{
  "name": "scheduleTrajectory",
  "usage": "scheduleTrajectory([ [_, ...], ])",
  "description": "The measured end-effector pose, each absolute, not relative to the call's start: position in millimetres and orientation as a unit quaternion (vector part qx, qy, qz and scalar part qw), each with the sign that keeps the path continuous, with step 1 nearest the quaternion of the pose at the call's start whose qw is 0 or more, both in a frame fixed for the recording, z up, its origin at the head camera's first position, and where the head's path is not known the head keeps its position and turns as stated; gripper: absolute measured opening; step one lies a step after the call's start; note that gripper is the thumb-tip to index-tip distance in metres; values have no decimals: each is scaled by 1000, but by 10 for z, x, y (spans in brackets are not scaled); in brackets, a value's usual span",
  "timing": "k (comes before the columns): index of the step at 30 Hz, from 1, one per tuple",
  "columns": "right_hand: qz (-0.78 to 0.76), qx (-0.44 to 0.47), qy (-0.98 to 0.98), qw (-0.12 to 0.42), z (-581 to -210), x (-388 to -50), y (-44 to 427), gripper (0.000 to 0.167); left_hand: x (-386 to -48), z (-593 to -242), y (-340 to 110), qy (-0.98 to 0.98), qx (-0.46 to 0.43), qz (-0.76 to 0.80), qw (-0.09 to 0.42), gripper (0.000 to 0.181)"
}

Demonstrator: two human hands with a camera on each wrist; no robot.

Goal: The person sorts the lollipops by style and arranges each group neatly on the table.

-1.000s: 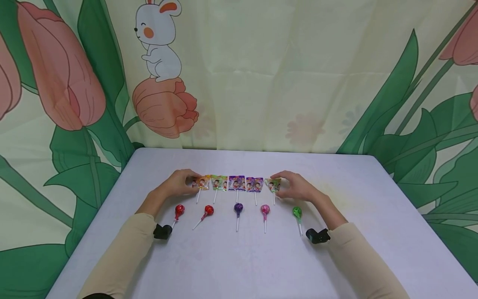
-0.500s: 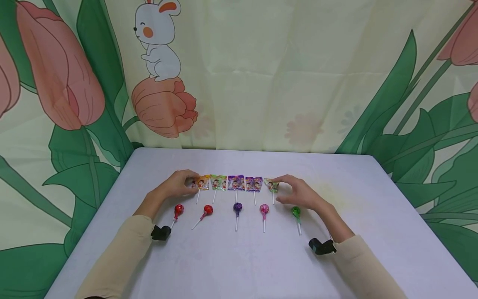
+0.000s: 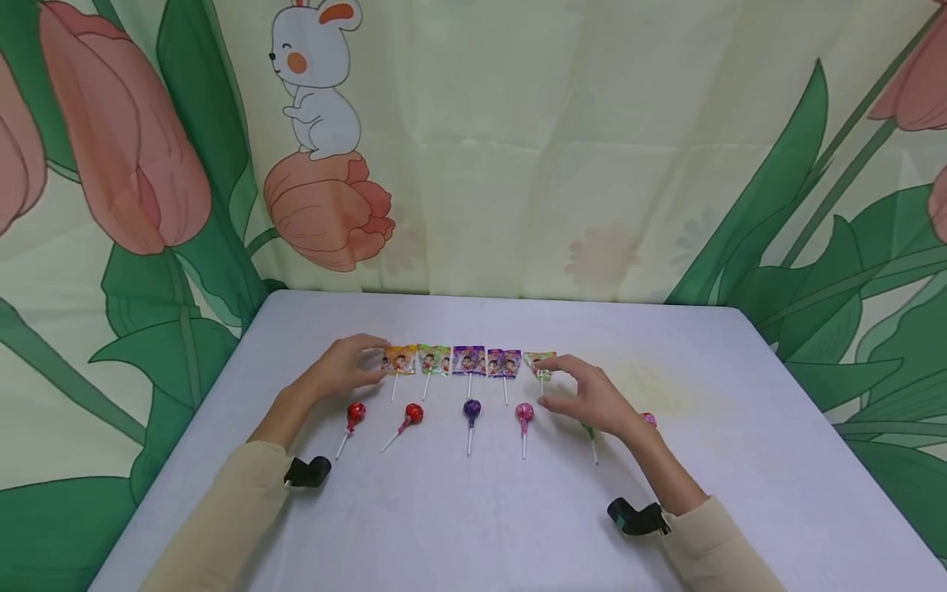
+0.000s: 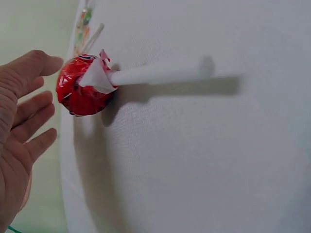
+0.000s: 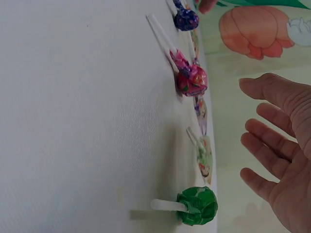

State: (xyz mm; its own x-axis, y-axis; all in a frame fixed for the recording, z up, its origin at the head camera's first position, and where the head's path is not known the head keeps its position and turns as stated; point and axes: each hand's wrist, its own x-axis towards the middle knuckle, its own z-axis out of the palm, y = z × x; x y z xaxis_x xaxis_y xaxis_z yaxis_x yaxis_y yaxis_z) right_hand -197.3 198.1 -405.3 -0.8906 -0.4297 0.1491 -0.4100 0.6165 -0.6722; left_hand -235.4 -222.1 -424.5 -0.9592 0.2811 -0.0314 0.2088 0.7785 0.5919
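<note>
My left hand (image 3: 342, 367) stands beside the orange-wrapped flat lollipop (image 3: 400, 362), fingers spread and holding nothing. To its right run a green-wrapped flat lollipop (image 3: 435, 360), two purple ones and a pale green one (image 3: 549, 357). My right hand (image 3: 592, 399), fingers apart, is just by the pale green one and hides part of it. A front row of round lollipops holds a red one (image 4: 80, 87), a second red one (image 3: 413, 413), a purple one (image 3: 472, 409), a pink one (image 3: 524, 413) and a green one (image 5: 198, 206), its head mostly covered by my right hand in the head view.
A white cloth covers the table (image 3: 473, 526). Past my right forearm shows a small pink round thing (image 3: 648, 418), partly hidden. A curtain (image 3: 503, 164) printed with tulips and a rabbit hangs behind the table's back edge. Black wrist cameras (image 3: 307, 473) sit at both sleeves.
My right hand has drawn down toward me, now covering the green round lollipop's head. My left hand has shifted slightly left, off the orange-wrapped lollipop. The lollipops keep their places.
</note>
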Motion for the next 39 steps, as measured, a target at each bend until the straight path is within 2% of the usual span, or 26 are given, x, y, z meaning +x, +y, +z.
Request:
scheduleTrajectory([
  [6,-387,-246,889,0,-4077,-1867,1931,49,-2148,-4168,-2253,929,144,339,26,53],
  [25,-414,-277,867,-20,-4043,-1621,1614,41,-1566,-4085,-2293,929,138,342,-27,48],
  [39,-448,-284,848,2,-4051,-1580,1154,36,-1367,-4213,-2350,935,121,331,-31,49],
])
